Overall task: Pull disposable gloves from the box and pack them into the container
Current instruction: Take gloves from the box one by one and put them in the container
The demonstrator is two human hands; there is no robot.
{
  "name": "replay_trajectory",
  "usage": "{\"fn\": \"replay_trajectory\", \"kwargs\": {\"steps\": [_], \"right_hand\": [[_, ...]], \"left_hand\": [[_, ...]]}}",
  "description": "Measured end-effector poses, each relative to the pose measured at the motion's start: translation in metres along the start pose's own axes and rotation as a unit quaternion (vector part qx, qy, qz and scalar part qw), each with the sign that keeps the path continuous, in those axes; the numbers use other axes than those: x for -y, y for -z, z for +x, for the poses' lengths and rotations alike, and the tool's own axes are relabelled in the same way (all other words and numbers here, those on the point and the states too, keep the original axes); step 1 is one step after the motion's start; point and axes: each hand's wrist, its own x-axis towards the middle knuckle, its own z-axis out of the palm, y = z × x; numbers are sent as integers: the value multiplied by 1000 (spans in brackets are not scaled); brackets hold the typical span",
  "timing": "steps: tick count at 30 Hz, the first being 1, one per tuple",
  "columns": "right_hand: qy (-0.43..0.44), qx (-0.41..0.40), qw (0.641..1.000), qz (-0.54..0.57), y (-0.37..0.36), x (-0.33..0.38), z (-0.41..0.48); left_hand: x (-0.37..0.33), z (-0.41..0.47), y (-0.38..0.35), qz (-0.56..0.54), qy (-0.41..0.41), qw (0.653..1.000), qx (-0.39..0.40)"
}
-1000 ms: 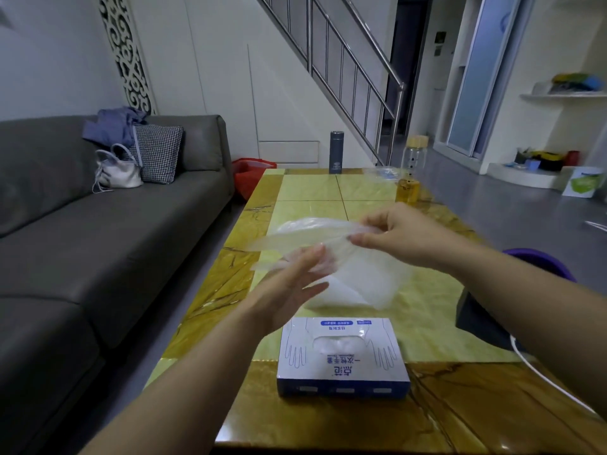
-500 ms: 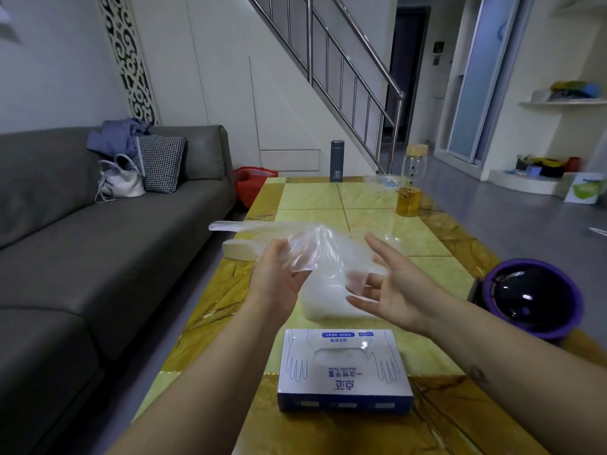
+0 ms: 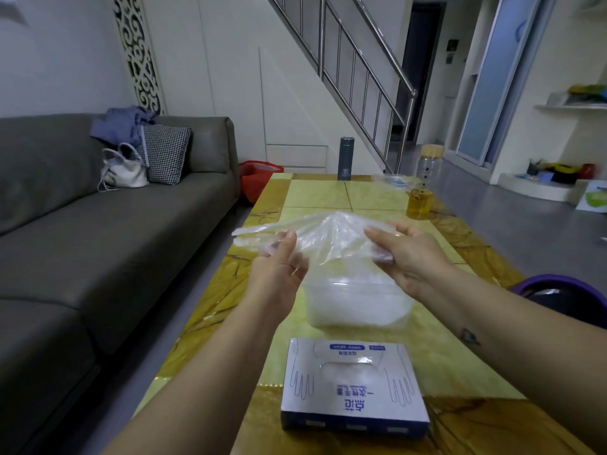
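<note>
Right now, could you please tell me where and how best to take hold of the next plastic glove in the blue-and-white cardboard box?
Pinch the pale glove film showing in the oval top opening of the blue-and-white cardboard box, coming straight down from above: the box lies flat and only that opening exposes film.

A home living room: a grey fabric sofa (image 3: pixel 98 241) left of the yellow marbled coffee table (image 3: pixel 315 195), bearing a checked cushion (image 3: pixel 166 152) and white handbag (image 3: pixel 123 172); a steel-railed staircase (image 3: pixel 361 70) rises beyond the table
</note>
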Motion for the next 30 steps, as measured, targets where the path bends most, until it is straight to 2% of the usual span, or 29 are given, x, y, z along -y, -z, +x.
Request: {"fn": "replay_trajectory", "kwargs": {"steps": [3, 8, 12, 15, 19, 22, 24, 27, 30], "right_hand": [[-9, 20, 1000, 10, 1, -11, 4], [4, 1, 1000, 1, -1, -17, 20], [38, 13, 998, -48, -9, 4, 40], [114, 69, 987, -88, -12, 31, 44], [182, 187, 957, -125, 4, 48, 44], [185, 240, 926, -225, 22, 44, 44], [160, 273, 908, -274, 30, 38, 43], [152, 320, 878, -323, 32, 33, 39], [155, 343, 854, -360, 29, 33, 36]], "left_hand": [[6, 10, 2, 4, 26, 1000, -11], [13, 29, 0, -15, 55, 998, -34], [4, 46, -10, 4, 43, 999, 16], [-10, 51, -5, -24, 48, 995, 80], [-30, 42, 21, -52, 130, 967, 212], [-38, 44, 38, -45, 165, 964, 203], [-40, 48, 43, 3, 190, 959, 211], [-37, 59, 38, 152, 213, 928, 265], [-28, 66, 19, 301, 152, 909, 245]]}}
